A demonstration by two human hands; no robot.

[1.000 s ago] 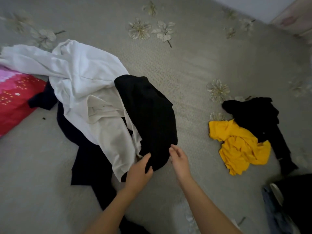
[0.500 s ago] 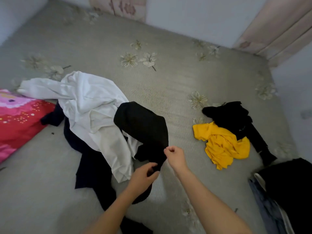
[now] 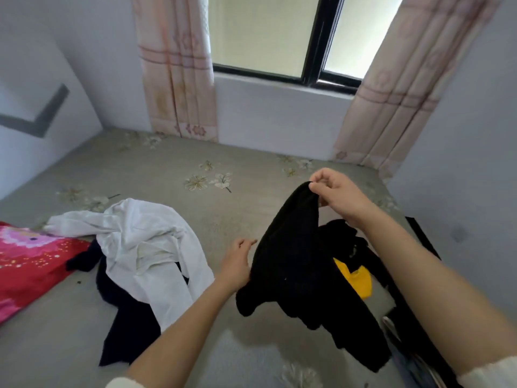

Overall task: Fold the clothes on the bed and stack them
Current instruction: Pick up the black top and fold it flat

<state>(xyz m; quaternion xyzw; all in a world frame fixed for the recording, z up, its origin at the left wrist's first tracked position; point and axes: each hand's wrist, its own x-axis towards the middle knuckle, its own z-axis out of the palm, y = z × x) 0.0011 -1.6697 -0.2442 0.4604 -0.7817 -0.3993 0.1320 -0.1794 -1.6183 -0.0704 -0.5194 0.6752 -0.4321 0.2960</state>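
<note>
A bed (image 3: 173, 345) covered in a grey sheet with pale flower prints fills the lower part of the view and runs up against the far wall. In that wall a dark-framed window (image 3: 279, 37) is set above a white ledge, and it is flanked by a pinkish checked curtain (image 3: 179, 74) on the left and a second curtain (image 3: 397, 102) on the right. White walls close the room on both sides, and a grey angled mark is seen on the left wall.

A black garment (image 3: 291, 264) is held up above the bed. Its upper edge is pinched between the fingers of the right hand (image 3: 335, 191), which is raised well above the sheet, so that the cloth hangs down in loose folds. The left hand (image 3: 237, 264) is placed against the garment's left side, lower down; its fingers are curled at the fabric, but whether they are closed on it cannot be told.

A white garment (image 3: 145, 242) is spread in a crumpled heap on the left half of the bed, lying over a dark navy garment (image 3: 128, 331) whose edges show beneath and beside it. A pink and red blanket (image 3: 25, 261) rests at the left edge. Behind the hanging black cloth, part of a yellow garment (image 3: 355, 278) is seen, with another black garment (image 3: 344, 236) lying partly on it. More dark cloth is bunched at the lower right corner.
</note>
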